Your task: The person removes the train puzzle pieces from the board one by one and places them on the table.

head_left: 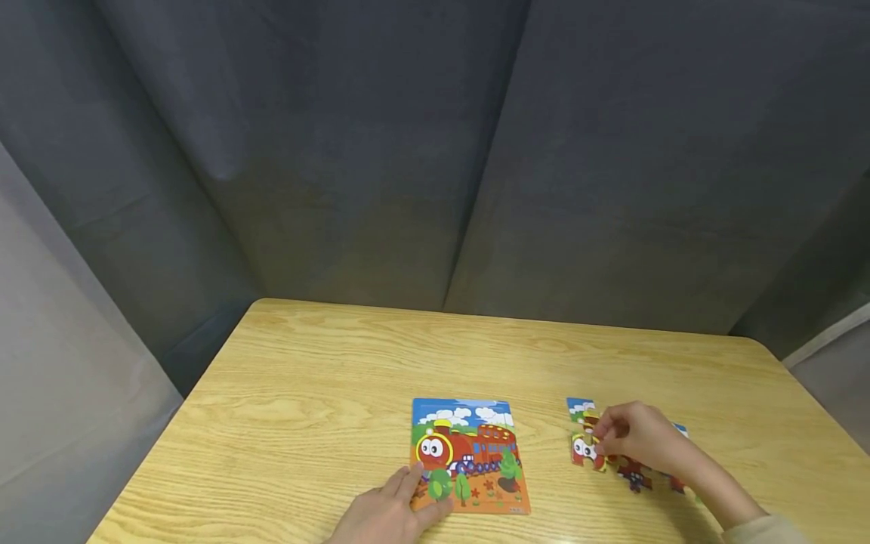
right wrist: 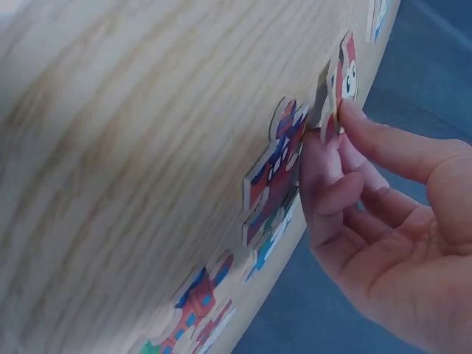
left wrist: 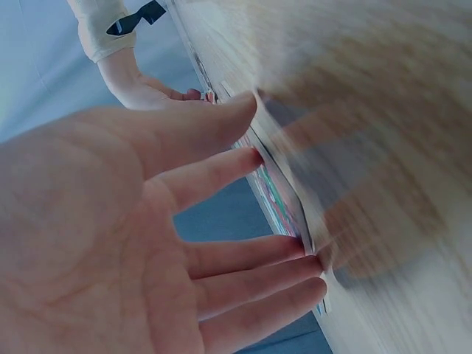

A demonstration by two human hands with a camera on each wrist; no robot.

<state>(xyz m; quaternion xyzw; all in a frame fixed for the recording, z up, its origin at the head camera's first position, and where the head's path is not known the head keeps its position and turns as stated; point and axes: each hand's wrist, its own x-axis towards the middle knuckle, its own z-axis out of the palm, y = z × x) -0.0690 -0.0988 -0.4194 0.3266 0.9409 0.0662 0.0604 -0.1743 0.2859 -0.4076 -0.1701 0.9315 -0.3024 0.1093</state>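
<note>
A square board [head_left: 485, 483] with a picture of a red train, trees and clouds lies flat on the table. My left hand [head_left: 387, 512] rests along its lower left corner, thumb and fingers extended, fingertips at the board's edge in the left wrist view. To the right, my right hand [head_left: 642, 434] pinches a jigsaw piece [right wrist: 349, 77] printed with the train's eyes between thumb and fingers. In the right wrist view this piece is tilted, its near edge raised over the wood. Part of it hides behind the thumb.
Several loose jigsaw pieces lie around and under the right hand, among them a dark red one [head_left: 634, 476] and a blue-and-white one [head_left: 580, 406]. The wooden table [head_left: 326, 378] reaches back to a grey curtain [head_left: 353, 151].
</note>
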